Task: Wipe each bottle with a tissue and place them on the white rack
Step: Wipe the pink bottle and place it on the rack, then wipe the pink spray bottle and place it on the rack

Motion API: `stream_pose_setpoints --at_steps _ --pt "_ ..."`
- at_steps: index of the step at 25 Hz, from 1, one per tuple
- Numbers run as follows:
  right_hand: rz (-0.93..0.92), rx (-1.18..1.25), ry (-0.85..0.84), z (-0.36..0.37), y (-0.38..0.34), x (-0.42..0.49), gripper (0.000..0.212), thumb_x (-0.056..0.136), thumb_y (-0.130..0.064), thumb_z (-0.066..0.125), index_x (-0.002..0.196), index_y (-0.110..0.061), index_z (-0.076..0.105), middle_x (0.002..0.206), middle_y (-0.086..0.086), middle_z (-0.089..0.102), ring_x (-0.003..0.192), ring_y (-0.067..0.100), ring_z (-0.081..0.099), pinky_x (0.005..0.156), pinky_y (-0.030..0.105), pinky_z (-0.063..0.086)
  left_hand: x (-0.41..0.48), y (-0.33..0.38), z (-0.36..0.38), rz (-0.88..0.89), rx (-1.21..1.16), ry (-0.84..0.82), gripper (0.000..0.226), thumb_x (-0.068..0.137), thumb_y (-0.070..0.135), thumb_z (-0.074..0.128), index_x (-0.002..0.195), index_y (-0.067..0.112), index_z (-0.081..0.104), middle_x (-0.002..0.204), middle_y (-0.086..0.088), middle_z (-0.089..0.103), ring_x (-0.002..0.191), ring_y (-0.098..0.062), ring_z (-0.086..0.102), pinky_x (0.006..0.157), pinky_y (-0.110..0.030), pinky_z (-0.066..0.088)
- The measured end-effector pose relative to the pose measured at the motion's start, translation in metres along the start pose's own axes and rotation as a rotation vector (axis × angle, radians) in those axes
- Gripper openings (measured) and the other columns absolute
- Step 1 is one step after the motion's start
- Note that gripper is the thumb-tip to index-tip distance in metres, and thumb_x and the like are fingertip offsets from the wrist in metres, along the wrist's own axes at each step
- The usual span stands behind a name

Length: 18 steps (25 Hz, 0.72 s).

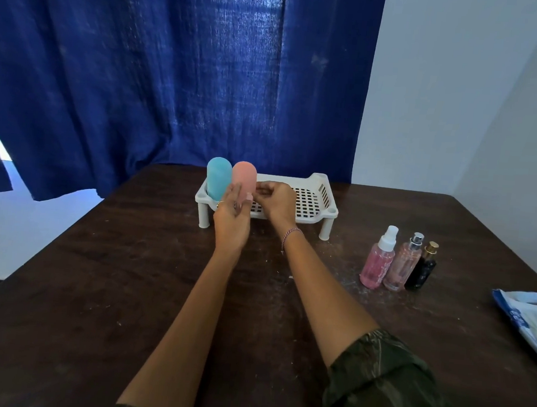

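The white rack stands at the far middle of the dark table. A blue bottle and a pink bottle stand upright side by side in its left end. My left hand is in front of the pink bottle, its straight fingers reaching up to the bottle's lower part. My right hand hovers over the rack just right of the pink bottle, fingers curled, fingertips at the bottle's side. Whether those fingers pinch anything is not visible. No tissue shows in either hand.
Three spray bottles stand in a row at the right: a pink one with a white cap, a clear pinkish one and a black one with a gold cap. A blue-and-white tissue pack lies at the right edge. A blue curtain hangs behind.
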State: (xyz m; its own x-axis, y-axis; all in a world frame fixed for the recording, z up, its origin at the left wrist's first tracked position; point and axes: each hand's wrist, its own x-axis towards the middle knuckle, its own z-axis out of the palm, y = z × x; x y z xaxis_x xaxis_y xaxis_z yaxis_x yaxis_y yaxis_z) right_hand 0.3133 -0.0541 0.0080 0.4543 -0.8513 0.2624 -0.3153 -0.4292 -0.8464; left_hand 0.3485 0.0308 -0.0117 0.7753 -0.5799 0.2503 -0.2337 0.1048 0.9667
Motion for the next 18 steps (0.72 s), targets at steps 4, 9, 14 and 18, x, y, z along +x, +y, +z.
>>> stream_pose_setpoints --at_steps 4,9,14,18 --pt "-0.016 -0.019 -0.001 0.001 0.001 0.000 0.029 0.084 -0.012 0.065 0.113 -0.005 0.065 0.108 0.009 0.069 0.099 0.016 0.064 0.092 0.026 0.047 0.001 0.000 0.001 0.000 0.019 -0.017 0.049 0.098 0.019 0.048 0.145 0.016 0.036 0.149 -0.006 0.039 0.134 -0.017 0.038 0.113 -0.032 0.029" --pt "-0.022 0.002 -0.023 0.001 0.002 -0.004 0.033 0.086 -0.010 0.064 0.118 -0.004 0.061 0.113 0.010 0.067 0.102 0.018 0.063 0.092 0.026 0.046 0.000 -0.004 0.001 0.015 0.087 -0.029 0.053 0.099 0.023 0.047 0.148 0.020 0.029 0.146 -0.008 0.041 0.130 -0.019 0.043 0.111 -0.033 0.032" --pt "-0.003 -0.057 -0.049 -0.003 0.003 -0.004 0.047 0.084 -0.012 0.067 0.127 -0.004 0.053 0.118 0.010 0.064 0.104 0.017 0.061 0.091 0.023 0.046 0.000 -0.005 0.004 0.019 0.110 0.017 0.052 0.098 0.022 0.047 0.147 0.020 0.031 0.150 -0.007 0.037 0.135 -0.023 0.039 0.114 -0.042 0.031" --pt "-0.083 -0.156 0.079 -0.008 0.004 -0.011 0.047 0.084 -0.028 0.067 0.125 -0.006 0.055 0.118 0.011 0.062 0.106 0.019 0.058 0.093 0.027 0.043 -0.002 -0.003 0.004 0.056 0.101 0.044 0.049 0.099 0.018 0.045 0.146 0.015 0.032 0.150 -0.008 0.037 0.136 -0.022 0.037 0.116 -0.042 0.028"
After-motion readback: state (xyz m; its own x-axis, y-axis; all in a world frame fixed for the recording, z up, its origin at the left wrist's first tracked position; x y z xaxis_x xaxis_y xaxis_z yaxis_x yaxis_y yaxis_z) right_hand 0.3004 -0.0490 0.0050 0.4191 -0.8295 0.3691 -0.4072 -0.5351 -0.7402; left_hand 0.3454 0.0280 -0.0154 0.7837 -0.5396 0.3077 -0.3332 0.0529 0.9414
